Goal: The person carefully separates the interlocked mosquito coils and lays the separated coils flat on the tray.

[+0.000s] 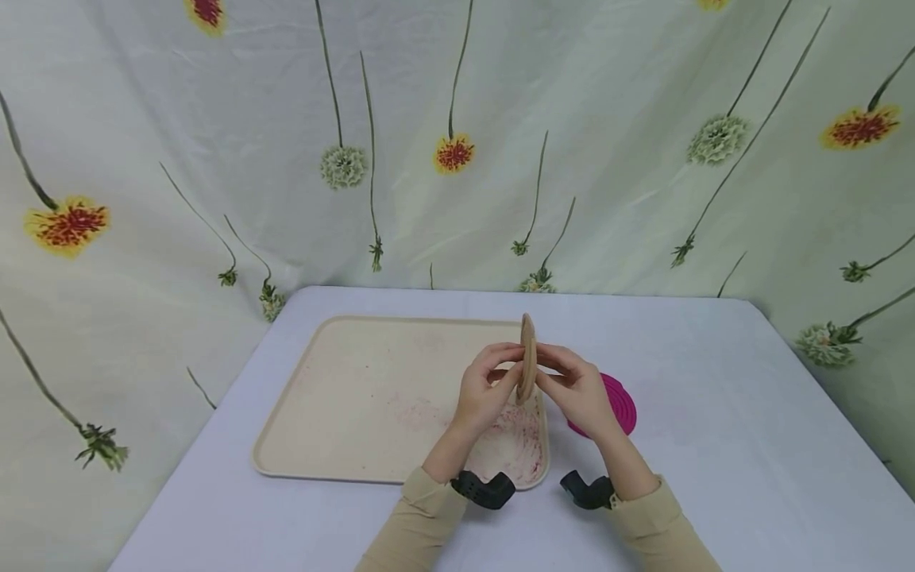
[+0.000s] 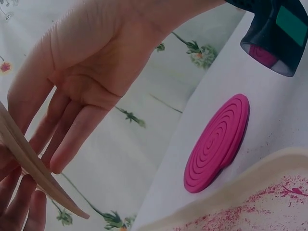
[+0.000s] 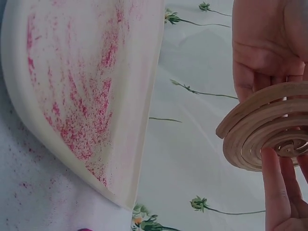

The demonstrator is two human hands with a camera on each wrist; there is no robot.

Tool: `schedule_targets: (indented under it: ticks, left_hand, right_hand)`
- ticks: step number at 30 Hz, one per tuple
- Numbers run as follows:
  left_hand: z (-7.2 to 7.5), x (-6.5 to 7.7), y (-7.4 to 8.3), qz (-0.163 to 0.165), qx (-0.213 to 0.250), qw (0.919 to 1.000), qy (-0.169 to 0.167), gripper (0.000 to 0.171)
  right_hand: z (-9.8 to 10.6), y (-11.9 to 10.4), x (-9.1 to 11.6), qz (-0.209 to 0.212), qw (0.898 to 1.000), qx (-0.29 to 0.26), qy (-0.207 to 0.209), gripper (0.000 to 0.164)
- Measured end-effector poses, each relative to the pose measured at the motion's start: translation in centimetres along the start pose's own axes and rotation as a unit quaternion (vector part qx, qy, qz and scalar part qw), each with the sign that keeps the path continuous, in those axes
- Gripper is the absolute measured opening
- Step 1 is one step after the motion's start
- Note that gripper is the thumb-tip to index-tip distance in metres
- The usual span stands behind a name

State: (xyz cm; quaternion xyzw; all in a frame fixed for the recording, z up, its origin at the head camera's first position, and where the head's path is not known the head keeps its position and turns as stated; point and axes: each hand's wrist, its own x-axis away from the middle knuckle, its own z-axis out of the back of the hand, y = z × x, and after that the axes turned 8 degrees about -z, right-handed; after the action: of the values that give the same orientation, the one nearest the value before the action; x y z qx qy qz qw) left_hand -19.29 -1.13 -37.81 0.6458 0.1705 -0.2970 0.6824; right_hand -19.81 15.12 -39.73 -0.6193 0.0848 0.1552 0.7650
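Tan coil disc point(image 1: 529, 361): raised edge-on above the tray's right edge; ridged, clay-like.
Left hand point(image 1: 482, 393): pinches its left side.
Right hand point(image 1: 588, 401): pinches its right side, probably so the coils don't sag; some fingertips are hidden.
Pink coil disc point(image 1: 620, 405): flat on the desk point(image 1: 729, 413), just off the tray's right edge, likely for full support.
Tray point(image 1: 336, 405): smooth, cream, pink-flecked near its near right corner.

1. Tray point(image 1: 343, 397): on the table point(image 1: 715, 397).
2. Held coil point(image 1: 528, 357): raised at the tray's right end, between left hand point(image 1: 486, 385) and right hand point(image 1: 577, 389).
3. Loose coil point(image 1: 622, 405): just right of the tray.
4. Curtain point(image 1: 615, 95): behind the tray.
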Motion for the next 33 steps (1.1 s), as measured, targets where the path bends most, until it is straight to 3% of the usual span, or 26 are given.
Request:
schedule_targets:
  ticks: [7,14,22,33]
  left_hand:
    - [-0.2,0.0,0.2,-0.003,-0.003,0.9999,-0.012,0.018]
    - [-0.1,0.0,0.3,0.018,-0.004,0.9992,-0.036,0.017]
    - [0.0,0.0,0.4,0.045,0.018,0.9964,-0.07,0.018]
    - [0.1,0.0,0.8,0.037,0.001,0.9953,-0.09,0.021]
  right_hand:
    - [-0.2,0.0,0.0,-0.025,0.999,0.0,0.02,0.036]
    - [-0.3,-3.2,0.7,-0.046,0.999,0.003,0.015,0.033]
    - [0.0,-3.3,0.6,-0.052,0.999,-0.003,0.005,0.03]
    - [0.1,-2.7,0.4,-0.061,0.998,0.021,0.003,0.03]
